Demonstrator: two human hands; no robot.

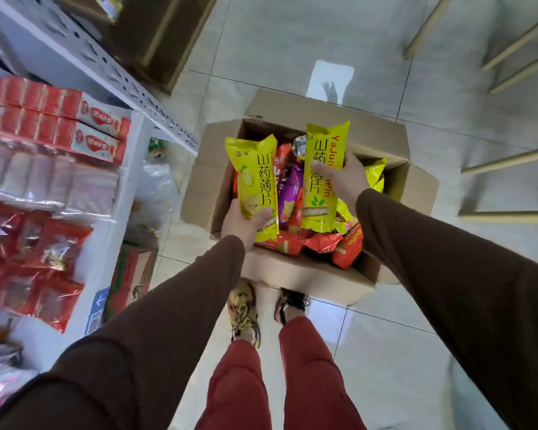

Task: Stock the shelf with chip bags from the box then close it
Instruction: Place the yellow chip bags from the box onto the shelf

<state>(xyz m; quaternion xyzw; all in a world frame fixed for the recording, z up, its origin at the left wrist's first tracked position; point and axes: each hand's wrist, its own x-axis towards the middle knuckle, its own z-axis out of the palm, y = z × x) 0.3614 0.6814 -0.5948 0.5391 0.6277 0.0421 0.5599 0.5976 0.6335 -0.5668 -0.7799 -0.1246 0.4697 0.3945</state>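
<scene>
An open cardboard box [295,277] stands on the floor in front of my feet, its flaps spread outward. Inside lie several chip bags, orange [348,246], purple [288,193] and yellow. My left hand [246,223] grips the lower end of a long yellow chip bag [253,178] held upright above the box. My right hand [343,178] grips a second yellow chip bag [320,181] around its middle, also above the box. The white shelf [118,193] stands to my left.
The shelf holds red boxes [53,119], clear packs and red foil bags [35,268]. A green and red carton [131,277] sits on the floor under the shelf. Another cardboard box [156,35] lies beyond. Wooden frames [507,169] stand at the right.
</scene>
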